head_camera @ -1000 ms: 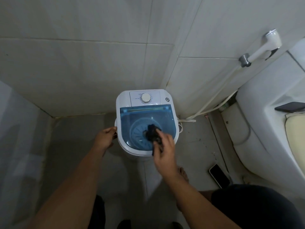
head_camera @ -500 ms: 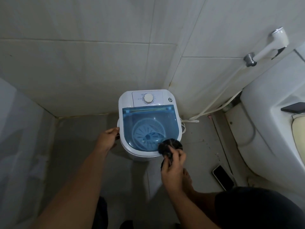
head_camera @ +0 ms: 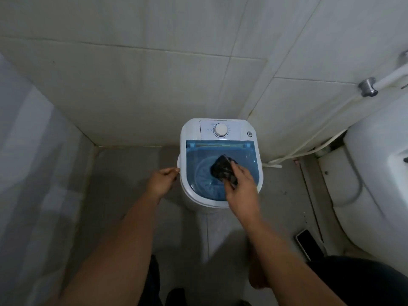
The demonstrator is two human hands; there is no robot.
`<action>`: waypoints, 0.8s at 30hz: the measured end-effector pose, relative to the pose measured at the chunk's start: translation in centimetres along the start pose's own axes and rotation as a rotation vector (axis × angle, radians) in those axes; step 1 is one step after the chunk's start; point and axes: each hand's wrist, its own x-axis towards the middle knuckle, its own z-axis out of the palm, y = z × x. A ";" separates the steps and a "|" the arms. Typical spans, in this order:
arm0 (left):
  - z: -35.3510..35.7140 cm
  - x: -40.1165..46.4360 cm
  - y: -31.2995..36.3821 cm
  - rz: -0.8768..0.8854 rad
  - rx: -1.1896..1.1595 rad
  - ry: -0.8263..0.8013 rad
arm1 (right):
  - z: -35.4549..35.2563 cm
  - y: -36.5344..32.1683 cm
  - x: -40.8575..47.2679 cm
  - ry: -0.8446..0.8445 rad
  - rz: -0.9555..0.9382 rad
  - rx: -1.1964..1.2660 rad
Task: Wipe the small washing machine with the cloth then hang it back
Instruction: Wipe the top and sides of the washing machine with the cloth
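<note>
Hands number two. One washer stands on the floor in the tiled corner, white, with one round dial and one small button on its back panel. Its blue see-through lid lies flat, and a ribbed disc shows through it. One cloth, dark and bunched, sits on the lid near its middle. The right hand has its grip clamped on the cloth, fingers pressing it against the lid. The left hand rests at the washer's left side, fingers curled together at the rim; whether they clasp anything there cannot be told. One phone lies on the floor to the right, well apart from the washer. One toilet fills the right edge, with a hose running along the wall behind it.
</note>
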 end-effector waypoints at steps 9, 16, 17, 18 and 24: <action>0.0 0.5 0.1 0.003 -0.020 -0.049 | 2.6 0.9 -4.2 -0.112 -0.426 -0.352; 0.4 0.7 0.1 0.023 0.034 -0.018 | -3.3 4.6 -2.9 0.097 -0.138 -0.035; 0.5 0.7 0.2 0.027 0.045 -0.003 | -4.0 5.5 -2.7 0.241 0.102 0.112; 0.6 0.7 0.2 0.030 0.059 0.004 | -4.3 6.4 -2.4 0.340 0.330 0.240; 1.0 0.9 0.6 0.022 0.101 0.049 | 0.4 5.3 -4.5 0.429 0.839 0.627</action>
